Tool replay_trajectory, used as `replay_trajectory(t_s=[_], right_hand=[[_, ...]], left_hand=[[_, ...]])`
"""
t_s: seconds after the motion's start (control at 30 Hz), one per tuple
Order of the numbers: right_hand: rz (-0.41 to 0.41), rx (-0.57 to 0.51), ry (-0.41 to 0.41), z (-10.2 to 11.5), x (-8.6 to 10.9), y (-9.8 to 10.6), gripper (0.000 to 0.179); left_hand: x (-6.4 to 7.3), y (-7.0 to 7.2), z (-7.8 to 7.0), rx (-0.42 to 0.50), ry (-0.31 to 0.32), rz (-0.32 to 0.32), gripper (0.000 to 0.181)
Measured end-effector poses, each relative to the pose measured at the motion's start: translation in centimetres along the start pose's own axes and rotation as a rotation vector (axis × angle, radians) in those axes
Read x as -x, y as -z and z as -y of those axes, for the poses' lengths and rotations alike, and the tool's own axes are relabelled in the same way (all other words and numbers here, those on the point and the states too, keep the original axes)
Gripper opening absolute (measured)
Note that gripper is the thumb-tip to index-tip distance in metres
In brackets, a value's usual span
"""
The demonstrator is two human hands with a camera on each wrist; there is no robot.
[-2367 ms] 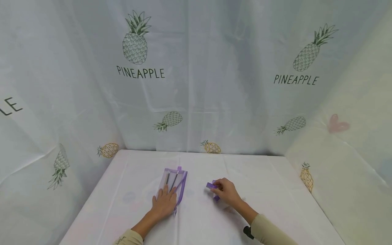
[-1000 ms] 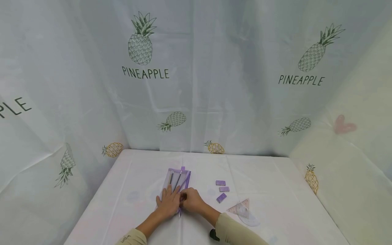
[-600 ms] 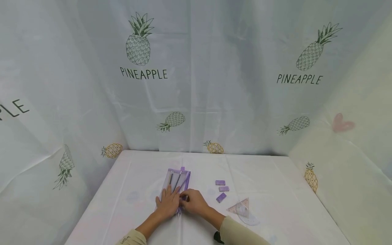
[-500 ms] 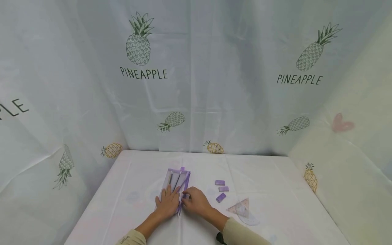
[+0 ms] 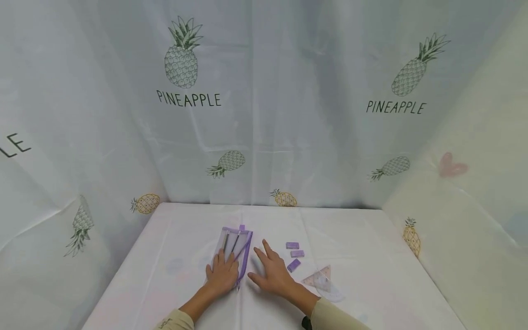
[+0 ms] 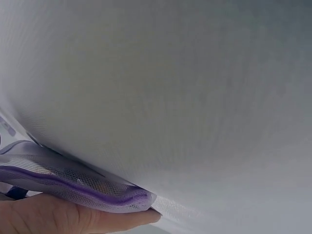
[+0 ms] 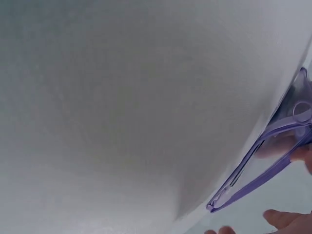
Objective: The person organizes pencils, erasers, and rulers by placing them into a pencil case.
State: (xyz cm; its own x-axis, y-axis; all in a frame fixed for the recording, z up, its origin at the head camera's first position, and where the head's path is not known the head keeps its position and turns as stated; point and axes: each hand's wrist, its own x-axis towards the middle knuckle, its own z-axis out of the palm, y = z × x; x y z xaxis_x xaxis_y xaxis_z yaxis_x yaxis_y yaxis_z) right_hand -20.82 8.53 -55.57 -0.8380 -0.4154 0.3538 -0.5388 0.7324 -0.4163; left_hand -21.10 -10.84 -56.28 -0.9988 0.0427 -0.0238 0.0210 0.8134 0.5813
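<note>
A purple-edged mesh pencil pouch [image 5: 246, 255] lies on the table with slim pencils [image 5: 235, 242] visible through the mesh. My left hand [image 5: 223, 277] rests flat on its near half, fingers spread. In the left wrist view, the pouch [image 6: 87, 185] shows its purple edging beside that hand. My right hand [image 5: 275, 275] hovers just right of the pouch, fingers spread and holding nothing. The right wrist view shows the pouch's long side [image 7: 265, 178] with its two purple edges parted and a round ring [image 7: 302, 111] at the near end.
Three small purple erasers, a far one [image 5: 292, 245], a middle one [image 5: 297, 253] and a tilted one [image 5: 294, 265], lie right of my right hand. Nearer me, a clear triangle ruler [image 5: 319, 277] overlaps a clear protractor [image 5: 334, 294]. A pineapple-print curtain [image 5: 272, 137] stands behind the table.
My right hand set down a purple eraser, went left to the pouch's zipper side, and has now come away to the right with fingers spreading. My left hand stayed on the pouch.
</note>
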Motion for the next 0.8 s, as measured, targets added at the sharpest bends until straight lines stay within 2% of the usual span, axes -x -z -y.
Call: replay_trajectory(t_s=[0.17,0.4,0.8], right_hand=[[0.061,0.017,-0.009,0.2,0.2,0.4,0.082],[0.109,0.034,-0.014,0.3,0.6,0.6,0.083],[0.116,0.072,-0.001,-0.4,1.1,1.8,0.09]], left_hand=[[-0.1,0.0,-0.1,0.001,0.01,0.004,0.052],[-0.1,0.1,0.0,-0.011,0.025,0.013,0.054],[-0.2,0.3,-0.1,0.014,0.051,0.047,0.052]])
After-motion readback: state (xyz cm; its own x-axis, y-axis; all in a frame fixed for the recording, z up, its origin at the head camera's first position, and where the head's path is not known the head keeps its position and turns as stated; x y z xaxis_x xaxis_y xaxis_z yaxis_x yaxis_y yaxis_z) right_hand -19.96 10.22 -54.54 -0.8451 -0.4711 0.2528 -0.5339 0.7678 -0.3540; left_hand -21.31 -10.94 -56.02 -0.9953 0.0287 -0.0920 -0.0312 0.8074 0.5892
